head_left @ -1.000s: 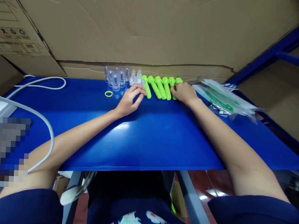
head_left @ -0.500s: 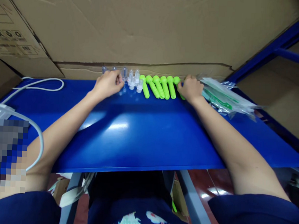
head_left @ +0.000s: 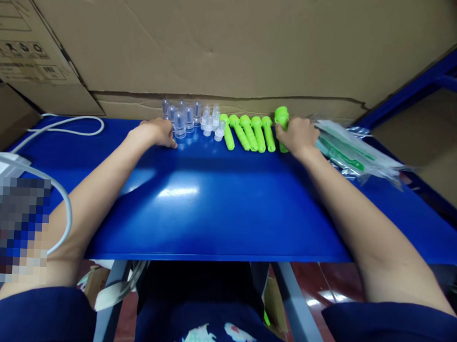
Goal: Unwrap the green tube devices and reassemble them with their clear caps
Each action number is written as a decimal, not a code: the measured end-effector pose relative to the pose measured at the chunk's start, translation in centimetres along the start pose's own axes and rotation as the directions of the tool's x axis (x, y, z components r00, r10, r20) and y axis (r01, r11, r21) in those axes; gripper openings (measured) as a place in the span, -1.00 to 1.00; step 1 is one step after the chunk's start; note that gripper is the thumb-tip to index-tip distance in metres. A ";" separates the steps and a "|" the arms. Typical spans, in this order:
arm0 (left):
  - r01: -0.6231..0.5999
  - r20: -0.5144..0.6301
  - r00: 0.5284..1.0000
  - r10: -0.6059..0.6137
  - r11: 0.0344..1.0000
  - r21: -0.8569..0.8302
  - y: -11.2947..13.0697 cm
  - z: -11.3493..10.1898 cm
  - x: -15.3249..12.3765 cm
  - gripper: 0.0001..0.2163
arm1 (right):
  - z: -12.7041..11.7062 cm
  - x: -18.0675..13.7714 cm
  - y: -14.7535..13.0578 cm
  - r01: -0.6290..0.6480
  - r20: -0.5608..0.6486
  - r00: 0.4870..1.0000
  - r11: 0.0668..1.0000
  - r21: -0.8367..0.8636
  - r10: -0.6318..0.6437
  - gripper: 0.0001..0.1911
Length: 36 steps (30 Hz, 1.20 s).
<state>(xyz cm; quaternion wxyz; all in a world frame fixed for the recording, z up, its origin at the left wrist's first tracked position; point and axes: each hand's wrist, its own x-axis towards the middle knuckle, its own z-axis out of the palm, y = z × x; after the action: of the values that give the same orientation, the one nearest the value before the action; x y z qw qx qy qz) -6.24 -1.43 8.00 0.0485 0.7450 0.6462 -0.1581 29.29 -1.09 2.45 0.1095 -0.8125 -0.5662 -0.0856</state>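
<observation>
At the right end of a row of lime-green plastic handles [head_left: 249, 133], my right hand [head_left: 298, 136] is closed on one green handle [head_left: 281, 115]. Its cup-shaped head rises above the others, and its lower part shows beside my fingers. My left hand [head_left: 154, 132] is low over the table at the left end of a cluster of clear domed plastic cups [head_left: 180, 123]. Its fingers are curled; whatever they may hold is hidden. Several smaller clear domed pieces with white bases [head_left: 208, 125] stand between the cups and the green handles.
Clear plastic bags with green print [head_left: 359, 152] lie right of my right hand. A white cable [head_left: 72, 124] loops across the left side of the blue table [head_left: 226, 206], near a white device [head_left: 6, 164]. A cardboard wall [head_left: 220, 43] closes off the back.
My right hand has lifted the head of the end green handle away from the row. My left hand has moved back from the clear cups, slightly down and left, uncovering several of them.
</observation>
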 end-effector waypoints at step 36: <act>-0.760 -0.737 0.628 0.252 0.402 -0.510 5.3 4.8 3.2 -0.85 | 0.3 -8.2 -5.5 0.587 0.044 0.785 0.766 0.261 -0.617 -0.36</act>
<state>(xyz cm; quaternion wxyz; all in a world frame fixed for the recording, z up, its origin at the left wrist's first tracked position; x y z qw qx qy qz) -1.51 -0.59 1.77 0.2328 0.8179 0.3521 0.3911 21.26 -6.57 0.47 0.1345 -0.5724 -0.8089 0.0028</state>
